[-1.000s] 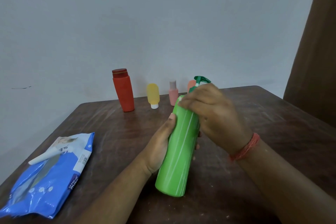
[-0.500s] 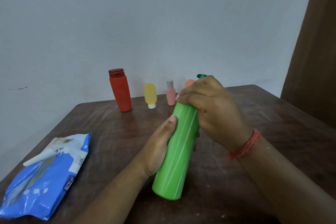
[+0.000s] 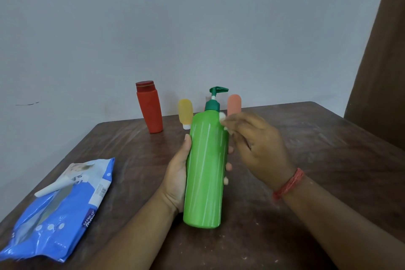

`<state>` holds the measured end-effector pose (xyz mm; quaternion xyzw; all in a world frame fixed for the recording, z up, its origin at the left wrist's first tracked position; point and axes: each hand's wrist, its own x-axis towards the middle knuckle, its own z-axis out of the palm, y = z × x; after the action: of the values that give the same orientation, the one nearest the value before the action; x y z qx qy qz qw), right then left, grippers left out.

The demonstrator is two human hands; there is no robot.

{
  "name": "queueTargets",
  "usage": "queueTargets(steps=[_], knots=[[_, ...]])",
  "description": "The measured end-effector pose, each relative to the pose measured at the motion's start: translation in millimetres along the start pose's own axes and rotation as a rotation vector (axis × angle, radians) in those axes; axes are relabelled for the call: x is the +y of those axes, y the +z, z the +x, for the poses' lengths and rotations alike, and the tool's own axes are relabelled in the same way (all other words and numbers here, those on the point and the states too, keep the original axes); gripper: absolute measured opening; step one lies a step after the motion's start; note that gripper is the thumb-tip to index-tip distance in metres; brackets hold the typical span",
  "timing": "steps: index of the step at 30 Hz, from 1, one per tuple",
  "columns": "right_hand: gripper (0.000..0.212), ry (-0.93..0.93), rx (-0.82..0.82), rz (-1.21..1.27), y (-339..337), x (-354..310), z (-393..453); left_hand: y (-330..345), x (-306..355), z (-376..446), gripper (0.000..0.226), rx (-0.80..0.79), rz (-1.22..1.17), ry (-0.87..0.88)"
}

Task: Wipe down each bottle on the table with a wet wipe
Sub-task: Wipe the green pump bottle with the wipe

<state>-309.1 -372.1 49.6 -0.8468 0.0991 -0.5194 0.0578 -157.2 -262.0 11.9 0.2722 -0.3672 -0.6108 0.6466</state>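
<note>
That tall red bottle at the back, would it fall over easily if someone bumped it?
Probably. The red bottle is tall, narrows toward its base and already seems to lean on the table. Its smooth plastic looks slippery but hardly fragile. The yellow bottle stands close enough to get knocked.

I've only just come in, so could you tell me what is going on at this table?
A person is cleaning bottles. The left hand grips a tall green pump bottle upright above the table, while the right hand pinches a small white wipe beside the bottle's shoulder. A red bottle, a yellow one and an orange one stand at the far edge. A blue wipes pack lies to the left.
</note>
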Motion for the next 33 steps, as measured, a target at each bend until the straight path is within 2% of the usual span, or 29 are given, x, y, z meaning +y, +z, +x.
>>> queueTargets(steps=[3, 7, 11, 12, 15, 20, 24, 28, 33], knots=[[0.023, -0.104, -0.079, -0.013, 0, -3, -5, -3, 3, 0, 0.076, 0.015, -0.042, 0.0], [0.034, 0.05, 0.027, -0.011, 7, 0, 2, -3, 1, 2, 0.079, 0.022, -0.002, -0.001], [0.034, -0.168, -0.111, -0.02, 11, -7, -13, -2, 1, 1, 0.075, 0.089, -0.037, 0.015], [0.034, -0.164, -0.104, -0.037, 13, -6, -11, -3, 1, 2, 0.076, 0.098, -0.039, 0.014], [0.035, 0.012, 0.004, -0.043, 21, -3, -2, -4, 0, 4, 0.079, 0.111, -0.011, 0.02], [0.033, -0.163, -0.125, 0.026, 18, -8, -19, -5, 1, 3, 0.075, 0.155, -0.07, 0.033], [0.036, 0.12, -0.006, 0.062, 28, -5, -9, -6, 1, 4, 0.08, 0.149, -0.053, -0.005], [0.031, -0.067, -0.091, 0.097, 20, -7, -21, -7, 4, 3, 0.079, 0.162, -0.048, -0.001], [0.023, 0.179, 0.035, 0.162, 25, 1, -10, -7, 2, 6, 0.079, 0.167, -0.011, -0.005]])
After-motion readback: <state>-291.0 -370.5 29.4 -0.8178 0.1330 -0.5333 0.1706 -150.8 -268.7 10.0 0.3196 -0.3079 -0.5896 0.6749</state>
